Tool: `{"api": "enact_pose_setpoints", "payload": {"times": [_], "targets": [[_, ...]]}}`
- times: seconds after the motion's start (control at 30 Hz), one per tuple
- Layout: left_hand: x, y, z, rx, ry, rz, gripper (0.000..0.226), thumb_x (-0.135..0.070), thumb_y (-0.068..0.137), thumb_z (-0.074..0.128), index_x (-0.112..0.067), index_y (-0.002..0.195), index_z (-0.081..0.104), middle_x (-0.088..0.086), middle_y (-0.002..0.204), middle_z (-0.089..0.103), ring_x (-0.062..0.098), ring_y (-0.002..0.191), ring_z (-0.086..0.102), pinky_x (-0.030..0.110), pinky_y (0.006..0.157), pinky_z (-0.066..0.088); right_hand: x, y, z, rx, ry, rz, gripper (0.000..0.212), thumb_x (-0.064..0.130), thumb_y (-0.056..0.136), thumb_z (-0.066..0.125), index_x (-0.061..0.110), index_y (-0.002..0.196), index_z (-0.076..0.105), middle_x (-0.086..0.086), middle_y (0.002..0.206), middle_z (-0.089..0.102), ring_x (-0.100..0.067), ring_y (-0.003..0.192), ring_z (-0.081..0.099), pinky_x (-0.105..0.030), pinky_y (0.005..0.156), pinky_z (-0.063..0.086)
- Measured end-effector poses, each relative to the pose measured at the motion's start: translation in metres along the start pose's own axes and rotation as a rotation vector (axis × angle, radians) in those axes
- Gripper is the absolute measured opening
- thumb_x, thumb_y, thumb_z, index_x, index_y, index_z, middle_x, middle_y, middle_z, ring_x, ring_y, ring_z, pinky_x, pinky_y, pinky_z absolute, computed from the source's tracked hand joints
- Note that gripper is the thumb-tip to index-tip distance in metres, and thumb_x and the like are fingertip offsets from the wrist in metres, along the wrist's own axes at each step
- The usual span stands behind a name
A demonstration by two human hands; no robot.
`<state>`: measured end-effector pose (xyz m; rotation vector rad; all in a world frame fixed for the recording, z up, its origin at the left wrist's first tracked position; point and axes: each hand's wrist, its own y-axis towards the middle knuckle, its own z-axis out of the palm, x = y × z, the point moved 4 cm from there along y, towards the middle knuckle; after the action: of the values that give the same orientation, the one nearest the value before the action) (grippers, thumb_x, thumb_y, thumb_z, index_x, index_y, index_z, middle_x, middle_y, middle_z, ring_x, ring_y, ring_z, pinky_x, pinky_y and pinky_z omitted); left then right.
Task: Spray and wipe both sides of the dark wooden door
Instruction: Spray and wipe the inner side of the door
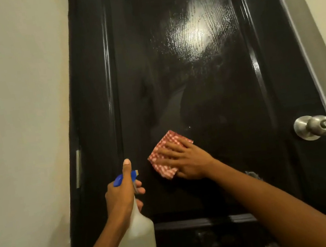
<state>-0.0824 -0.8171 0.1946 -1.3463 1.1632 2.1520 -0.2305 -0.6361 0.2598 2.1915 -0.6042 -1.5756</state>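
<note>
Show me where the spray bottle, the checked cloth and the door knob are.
spray bottle (137,240): head view, on its translucent body.
checked cloth (160,157): head view, on its bare left part.
door knob (319,124): head view, on the round metal knob.

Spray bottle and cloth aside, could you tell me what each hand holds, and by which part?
Left hand grips the translucent white spray bottle at its neck; right hand presses flat on the red checked cloth.

Door (196,97): dark wood, high-gloss finish; raised grain is picked out in the bright reflection on the upper panel, with a fine wet speckle around it. Door knob (315,126): brushed silvery metal, satin sheen. Cloth (162,154): woven fabric, red-and-white check, matt. Spray bottle (135,236): translucent whitish plastic, dull; trigger head blue glossy plastic. Wall (15,123): painted, matt, smooth.
</note>
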Motion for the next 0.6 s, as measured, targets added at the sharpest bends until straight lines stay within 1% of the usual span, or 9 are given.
{"api": "enact_pose_setpoints", "payload": {"times": [0.07, 0.13, 0.2, 0.3, 0.37, 0.4, 0.43, 0.53, 0.6], "targets": [[-0.003, 0.005, -0.005, 0.024, -0.018, 0.013, 0.074, -0.072, 0.082, 0.052, 0.0, 0.087, 0.069, 0.017, 0.073, 0.07, 0.025, 0.051, 0.059, 0.03, 0.046, 0.048, -0.055, 0.014, -0.017, -0.064, 0.053, 0.246, 0.071, 0.053, 0.089, 0.037, 0.039, 0.156, 0.019, -0.002, 0.165, 0.023, -0.031, 0.152, 0.02, -0.057, 0.119, 0.009], [-0.014, 0.013, -0.008, 0.028, -0.046, 0.054, 0.072, -0.07, 0.082, 0.053, 0.0, 0.089, 0.069, 0.017, 0.074, 0.07, 0.027, 0.055, 0.061, 0.03, 0.046, 0.048, -0.118, 0.03, -0.04, -0.084, 0.119, 0.556, 0.071, 0.053, 0.097, 0.038, 0.038, 0.159, 0.009, -0.001, 0.169, 0.003, -0.03, 0.155, 0.004, -0.057, 0.121, 0.0], [-0.028, 0.017, -0.011, 0.013, -0.043, 0.107, 0.07, -0.068, 0.084, 0.052, -0.001, 0.09, 0.069, 0.016, 0.075, 0.07, 0.027, 0.057, 0.062, 0.029, 0.045, 0.049, -0.157, 0.04, -0.061, -0.124, 0.218, 0.806, 0.073, 0.057, 0.099, 0.039, 0.039, 0.159, 0.001, 0.0, 0.169, -0.006, -0.031, 0.154, -0.003, -0.059, 0.12, -0.002], [-0.041, 0.023, -0.009, 0.005, -0.047, 0.154, 0.068, -0.067, 0.086, 0.052, -0.002, 0.09, 0.069, 0.015, 0.075, 0.069, 0.025, 0.058, 0.063, 0.029, 0.045, 0.048, -0.154, 0.057, -0.062, -0.17, 0.275, 0.926, 0.075, 0.055, 0.094, 0.047, 0.037, 0.159, 0.014, -0.005, 0.168, 0.008, -0.037, 0.153, 0.007, -0.065, 0.117, 0.0], [-0.046, 0.023, -0.005, -0.001, -0.027, 0.168, 0.068, -0.068, 0.086, 0.051, -0.003, 0.088, 0.068, 0.016, 0.076, 0.07, 0.025, 0.058, 0.063, 0.029, 0.046, 0.048, -0.115, 0.069, -0.055, -0.2, 0.268, 0.755, 0.071, 0.051, 0.088, 0.054, 0.032, 0.154, 0.034, -0.01, 0.162, 0.03, -0.041, 0.148, 0.025, -0.07, 0.116, 0.011], [-0.048, 0.023, -0.003, -0.011, -0.016, 0.186, 0.068, -0.069, 0.086, 0.05, -0.003, 0.086, 0.068, 0.016, 0.076, 0.07, 0.024, 0.057, 0.062, 0.03, 0.047, 0.048, -0.087, 0.074, -0.051, -0.215, 0.259, 0.593, 0.069, 0.048, 0.086, 0.055, 0.028, 0.151, 0.043, -0.012, 0.158, 0.038, -0.042, 0.145, 0.032, -0.071, 0.114, 0.018], [-0.05, 0.022, -0.003, -0.033, 0.003, 0.212, 0.069, -0.07, 0.086, 0.049, -0.004, 0.084, 0.069, 0.015, 0.075, 0.071, 0.024, 0.054, 0.062, 0.031, 0.048, 0.049, -0.055, 0.077, -0.044, -0.209, 0.243, 0.418, 0.068, 0.045, 0.086, 0.054, 0.026, 0.15, 0.045, -0.012, 0.157, 0.039, -0.042, 0.145, 0.032, -0.071, 0.114, 0.019], [-0.049, 0.014, -0.005, -0.101, 0.102, 0.285, 0.075, -0.074, 0.086, 0.044, -0.004, 0.079, 0.069, 0.014, 0.069, 0.071, 0.027, 0.056, 0.065, 0.037, 0.06, 0.057, 0.053, 0.061, -0.015, 0.001, 0.118, -0.025, 0.069, 0.051, 0.095, 0.051, 0.035, 0.157, 0.024, -0.003, 0.167, 0.016, -0.032, 0.154, 0.007, -0.062, 0.118, -0.005], [-0.044, 0.007, -0.004, -0.101, 0.102, 0.259, 0.075, -0.074, 0.086, 0.044, -0.004, 0.079, 0.069, 0.015, 0.069, 0.071, 0.029, 0.06, 0.067, 0.039, 0.066, 0.057, 0.084, 0.033, 0.003, 0.081, 0.109, -0.153, 0.072, 0.054, 0.096, 0.049, 0.039, 0.157, 0.014, 0.001, 0.168, 0.008, -0.029, 0.154, -0.001, -0.058, 0.119, -0.009]]}}
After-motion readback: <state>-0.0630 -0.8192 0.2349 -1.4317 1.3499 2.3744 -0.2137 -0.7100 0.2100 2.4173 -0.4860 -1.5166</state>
